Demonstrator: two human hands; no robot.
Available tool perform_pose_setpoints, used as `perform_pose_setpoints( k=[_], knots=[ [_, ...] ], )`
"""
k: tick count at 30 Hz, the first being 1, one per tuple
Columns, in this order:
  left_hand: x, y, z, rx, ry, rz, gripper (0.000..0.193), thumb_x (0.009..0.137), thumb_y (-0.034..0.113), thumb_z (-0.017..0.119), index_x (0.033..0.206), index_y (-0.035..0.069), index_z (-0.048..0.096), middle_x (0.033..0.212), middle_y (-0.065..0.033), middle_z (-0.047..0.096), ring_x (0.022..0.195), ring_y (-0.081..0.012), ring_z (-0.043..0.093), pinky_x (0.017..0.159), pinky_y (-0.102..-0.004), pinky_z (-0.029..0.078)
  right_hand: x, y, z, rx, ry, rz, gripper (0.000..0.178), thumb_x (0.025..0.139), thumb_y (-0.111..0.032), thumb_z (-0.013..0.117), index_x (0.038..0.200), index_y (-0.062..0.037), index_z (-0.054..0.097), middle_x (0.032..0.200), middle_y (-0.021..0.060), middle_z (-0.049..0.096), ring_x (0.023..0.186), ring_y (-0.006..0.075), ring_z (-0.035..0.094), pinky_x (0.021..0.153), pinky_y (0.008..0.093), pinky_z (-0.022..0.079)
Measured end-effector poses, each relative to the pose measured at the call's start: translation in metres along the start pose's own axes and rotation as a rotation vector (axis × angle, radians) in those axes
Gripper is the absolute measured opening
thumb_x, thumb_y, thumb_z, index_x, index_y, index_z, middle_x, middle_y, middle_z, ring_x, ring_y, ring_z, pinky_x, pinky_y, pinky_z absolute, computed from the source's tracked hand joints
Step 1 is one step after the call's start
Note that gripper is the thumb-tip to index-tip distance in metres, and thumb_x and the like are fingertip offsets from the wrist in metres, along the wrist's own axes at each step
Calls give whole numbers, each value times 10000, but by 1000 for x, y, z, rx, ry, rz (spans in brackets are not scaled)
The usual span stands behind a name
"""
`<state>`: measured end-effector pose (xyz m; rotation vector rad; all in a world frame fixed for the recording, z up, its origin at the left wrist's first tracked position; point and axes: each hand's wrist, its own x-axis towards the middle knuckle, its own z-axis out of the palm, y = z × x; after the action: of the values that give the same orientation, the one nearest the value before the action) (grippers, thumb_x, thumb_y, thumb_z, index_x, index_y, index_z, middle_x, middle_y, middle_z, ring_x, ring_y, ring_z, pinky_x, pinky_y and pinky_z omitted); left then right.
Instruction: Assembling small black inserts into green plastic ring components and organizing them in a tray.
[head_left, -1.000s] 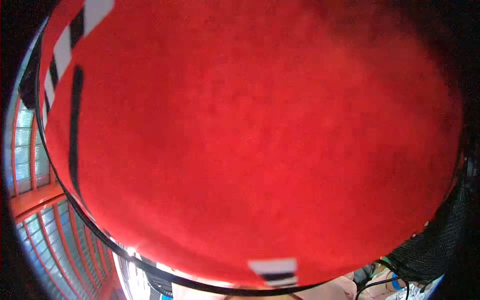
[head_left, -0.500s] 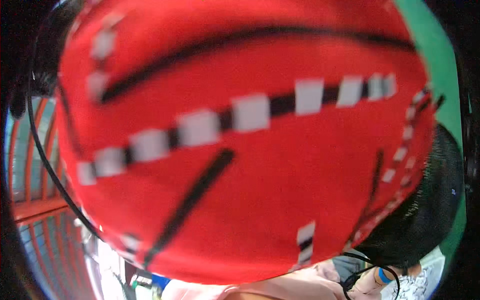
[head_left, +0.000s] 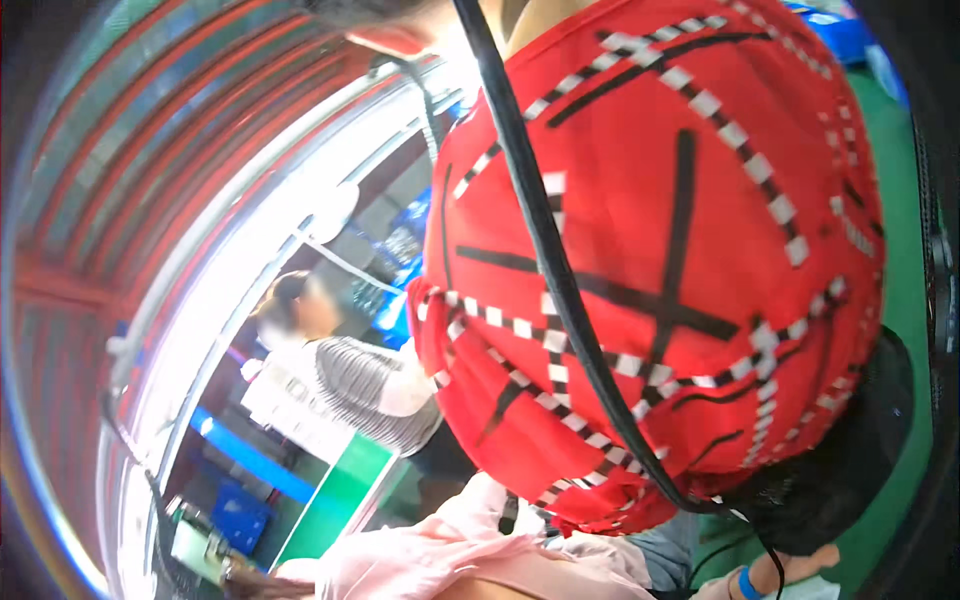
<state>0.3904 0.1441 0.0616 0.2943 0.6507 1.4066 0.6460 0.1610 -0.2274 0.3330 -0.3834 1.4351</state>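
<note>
At the lower right edge is my right hand, a blue band round its wrist. It lies just below a dark rounded chair-like shape, and its fingers are too small and partly cut off to read. My left hand shows dim and blurred at the lower left, past a pink sleeve. Close to it is a small pale green and white object; whether the hand touches it I cannot tell. A person's red garment with black lines and black-and-white dashed strips fills much of the view.
A black cable hangs across the red garment. On the left, a person in a striped top sits by a green-topped table. Bright light strips run along there, with blue bins below. Green floor shows at right.
The red garment has shifted right and shows more of its pattern. The person in stripes, the table and the left hand have come into view. The right hand sits slightly lower.
</note>
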Motion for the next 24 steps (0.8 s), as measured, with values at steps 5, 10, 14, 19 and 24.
perform_pose_setpoints(
  k=[5, 10, 14, 19, 24],
  knots=[
    [-40, 61, -78, 85, 75, 235, 320, 829, 95, 598, 1140, 55, 661, 1037, -230, 641, 956, -429, 623, 808, -462, 503, -13, 126, -45, 238, 17, 121, 710, 995, -617, 454, 1430, -61, 524, 1443, 107, 560, 1277, 314, 541, 1111, 504, 409],
    [-56, 80, -107, 165, 98, 363, 334, 839, 118, 598, 1164, 64, 651, 1062, -234, 644, 973, -434, 625, 828, -465, 503, -12, 182, -69, 392, 53, 161, 707, 993, -610, 464, 1433, -61, 520, 1442, 109, 561, 1267, 311, 550, 1107, 501, 414],
    [-78, 82, -113, 217, 105, 437, 346, 848, 137, 599, 1184, 70, 643, 1082, -237, 647, 987, -437, 627, 844, -468, 502, -14, 195, -65, 487, 87, 180, 704, 991, -605, 472, 1436, -61, 517, 1441, 112, 562, 1259, 308, 557, 1104, 498, 418],
    [-121, 84, -114, 270, 93, 509, 362, 858, 160, 600, 1209, 79, 633, 1107, -240, 650, 1004, -441, 629, 864, -471, 502, -22, 201, -37, 579, 124, 187, 702, 989, -598, 482, 1439, -61, 513, 1439, 115, 563, 1249, 305, 566, 1100, 496, 423],
    [-136, 89, -110, 292, 44, 521, 378, 868, 183, 600, 1233, 87, 623, 1133, -244, 653, 1021, -446, 631, 884, -474, 501, -8, 182, -4, 609, 159, 149, 699, 987, -592, 493, 1442, -61, 509, 1438, 118, 565, 1240, 301, 575, 1096, 493, 427]
  ],
)
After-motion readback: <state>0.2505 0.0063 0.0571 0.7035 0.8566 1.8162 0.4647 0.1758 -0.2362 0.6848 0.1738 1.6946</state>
